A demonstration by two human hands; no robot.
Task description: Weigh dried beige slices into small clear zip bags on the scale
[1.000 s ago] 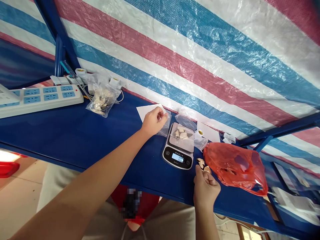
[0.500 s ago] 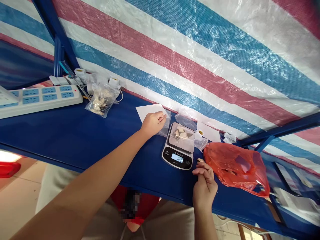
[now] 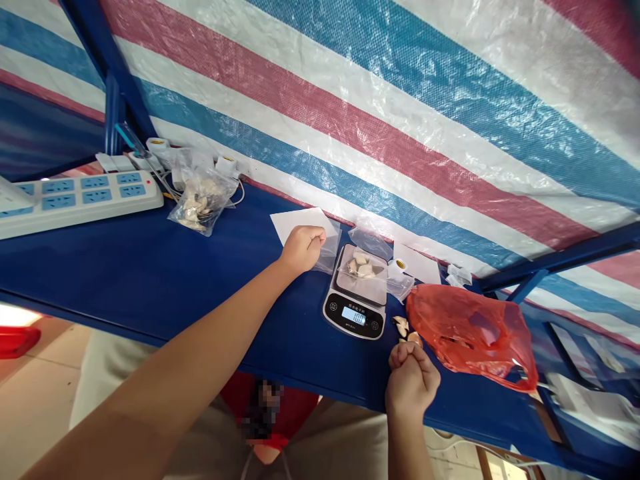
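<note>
On the small electronic scale [image 3: 353,322] lies a clear plastic bag holding several pale, cream-coloured dried slices [image 3: 364,266]; its display appears to read 10.0. To the scale's left my left hand [image 3: 303,251] is closed in a fist over a white paper sheet [image 3: 293,220] and clear flat plastic bags [image 3: 330,247]. Whatever it may hold is hidden. My right hand [image 3: 413,380] is curled closed, right of the scale's front corner, its fingertips tucked out of sight. Just beyond its knuckles a few loose pale pieces [image 3: 401,325] rest on the blue table [image 3: 230,267].
A red plastic bag [image 3: 473,333] lies right of the loose pieces. A clear bag of dried slices [image 3: 200,207] and a white power strip [image 3: 85,200] are at the left. Behind everything hangs a striped tarp [image 3: 320,120], with blue frame bars at both sides.
My right hand has drawn slightly towards me and its fingers have curled in, uncovering loose pieces on the table. My left fist and the scale reading look the same.
</note>
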